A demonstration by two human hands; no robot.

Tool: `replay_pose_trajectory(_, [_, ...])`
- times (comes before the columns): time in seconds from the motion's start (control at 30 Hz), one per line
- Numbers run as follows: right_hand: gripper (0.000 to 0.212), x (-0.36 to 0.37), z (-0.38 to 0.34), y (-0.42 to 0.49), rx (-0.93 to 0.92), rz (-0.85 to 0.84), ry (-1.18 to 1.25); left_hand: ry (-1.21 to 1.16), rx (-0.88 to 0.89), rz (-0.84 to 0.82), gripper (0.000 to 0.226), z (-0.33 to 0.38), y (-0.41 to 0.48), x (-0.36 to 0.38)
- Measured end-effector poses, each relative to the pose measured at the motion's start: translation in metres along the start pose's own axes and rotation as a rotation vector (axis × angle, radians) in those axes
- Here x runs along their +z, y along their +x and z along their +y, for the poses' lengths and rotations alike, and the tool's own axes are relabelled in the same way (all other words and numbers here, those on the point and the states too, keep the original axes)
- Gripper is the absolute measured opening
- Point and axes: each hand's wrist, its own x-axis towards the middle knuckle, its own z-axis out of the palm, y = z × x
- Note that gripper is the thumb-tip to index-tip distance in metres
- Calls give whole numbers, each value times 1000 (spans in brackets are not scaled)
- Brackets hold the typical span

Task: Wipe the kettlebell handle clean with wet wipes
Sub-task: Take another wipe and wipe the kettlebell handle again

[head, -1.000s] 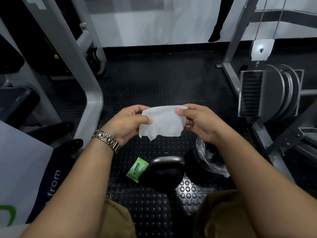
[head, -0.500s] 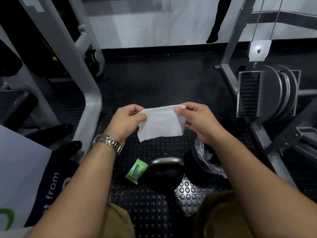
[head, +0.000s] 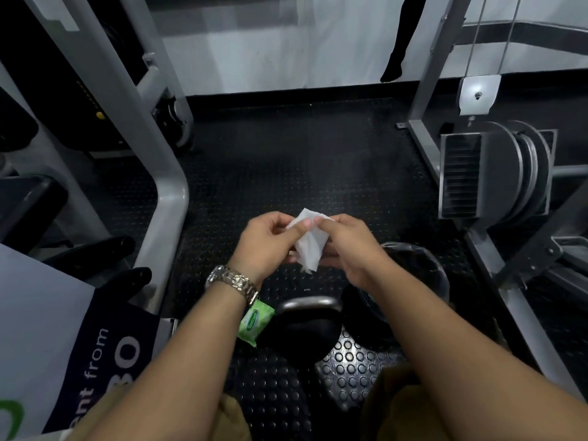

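Note:
A white wet wipe (head: 310, 246) hangs folded between both my hands, above the floor. My left hand (head: 265, 241), with a metal watch at the wrist, pinches its upper left edge. My right hand (head: 348, 248) pinches its upper right edge, thumb tips nearly touching. Below them a black kettlebell (head: 302, 332) stands on the studded rubber floor, its grey handle (head: 307, 303) on top and untouched. A green wet-wipe pack (head: 256, 323) lies just left of the kettlebell, partly behind my left wrist.
A round black bin with a clear plastic liner (head: 413, 278) stands right of the kettlebell. Grey gym machine frames rise at left (head: 165, 198) and right (head: 496, 259), with a weight stack (head: 490, 173). A white and navy bag (head: 54, 345) sits at lower left.
My hands have come together, folding the spread wipe in half, and have dropped a little lower in view.

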Motion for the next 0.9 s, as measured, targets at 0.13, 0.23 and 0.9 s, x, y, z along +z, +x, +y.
replay_pose_trajectory(0.13, [39, -8, 1, 0, 40, -87, 33, -5, 6, -105, 49, 0, 0, 16])
replay_pose_trajectory(0.23, [19, -29, -2, 17, 71, -116, -26, -171, -23, -100, 47, -4, 6, 20])
replay_pose_trajectory(0.9, [54, -73, 230, 82, 81, -145, -919, 1455, 81, -506, 30, -176, 68, 84])
